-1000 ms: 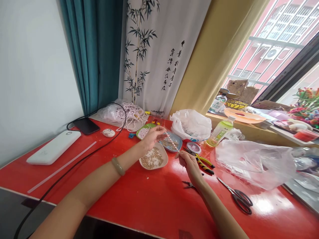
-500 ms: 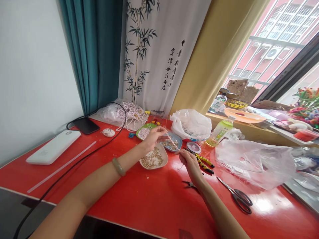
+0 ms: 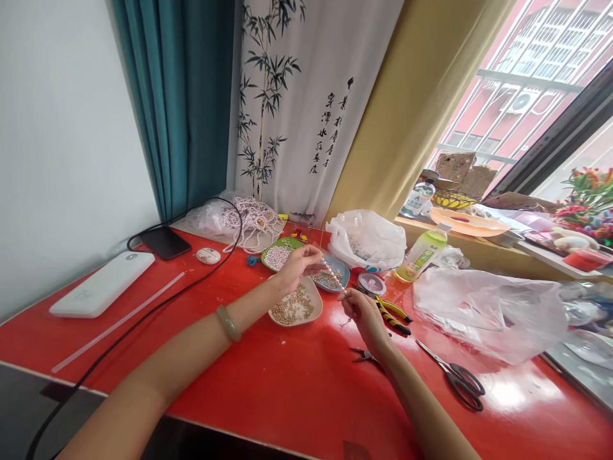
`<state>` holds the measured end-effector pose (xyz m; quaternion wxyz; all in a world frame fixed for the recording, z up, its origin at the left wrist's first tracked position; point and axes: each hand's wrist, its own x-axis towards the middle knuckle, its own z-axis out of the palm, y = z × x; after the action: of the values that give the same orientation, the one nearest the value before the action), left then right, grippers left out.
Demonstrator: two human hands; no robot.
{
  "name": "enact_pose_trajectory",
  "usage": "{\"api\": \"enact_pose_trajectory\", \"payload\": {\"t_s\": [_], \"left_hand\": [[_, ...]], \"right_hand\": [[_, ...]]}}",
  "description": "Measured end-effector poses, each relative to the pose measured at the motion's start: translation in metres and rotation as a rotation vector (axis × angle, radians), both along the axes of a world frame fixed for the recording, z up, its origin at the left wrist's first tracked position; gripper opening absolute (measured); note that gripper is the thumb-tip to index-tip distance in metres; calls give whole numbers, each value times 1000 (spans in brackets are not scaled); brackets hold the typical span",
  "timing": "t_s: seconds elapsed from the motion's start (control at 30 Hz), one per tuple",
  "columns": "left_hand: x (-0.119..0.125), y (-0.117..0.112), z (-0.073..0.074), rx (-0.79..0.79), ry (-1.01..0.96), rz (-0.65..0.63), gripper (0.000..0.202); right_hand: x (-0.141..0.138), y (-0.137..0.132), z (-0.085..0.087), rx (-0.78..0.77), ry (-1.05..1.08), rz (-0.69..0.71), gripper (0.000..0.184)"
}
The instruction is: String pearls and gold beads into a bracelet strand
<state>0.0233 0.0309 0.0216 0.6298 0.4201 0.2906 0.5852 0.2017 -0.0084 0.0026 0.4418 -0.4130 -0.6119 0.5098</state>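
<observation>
My left hand pinches the upper end of a short strand of pale beads on a thin thread, held above the dishes. My right hand pinches the strand's lower end, so it slants taut between both hands. Below lie a white dish of gold beads, a blue dish of mixed beads and a green dish of pale beads. A green bangle sits on my left wrist.
On the red table lie yellow-handled pliers, black scissors, small snips, a thread spool, plastic bags, a green bottle, a pile of pearl strands, a white power bank, a black cable and a phone.
My right hand has lifted slightly and shifted a little toward me along the thread. My left hand has stayed almost still with the strand.
</observation>
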Motion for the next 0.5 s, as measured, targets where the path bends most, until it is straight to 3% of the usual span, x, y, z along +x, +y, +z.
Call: {"api": "enact_pose_trajectory", "payload": {"t_s": [0.13, 0.5], "left_hand": [[0, -1, 0, -3, 8, -9, 18], [4, -4, 1, -18, -10, -33, 21]], "right_hand": [[0, -2, 3, -2, -9, -10, 24], [-2, -4, 4, -24, 11, 7, 15]]}}
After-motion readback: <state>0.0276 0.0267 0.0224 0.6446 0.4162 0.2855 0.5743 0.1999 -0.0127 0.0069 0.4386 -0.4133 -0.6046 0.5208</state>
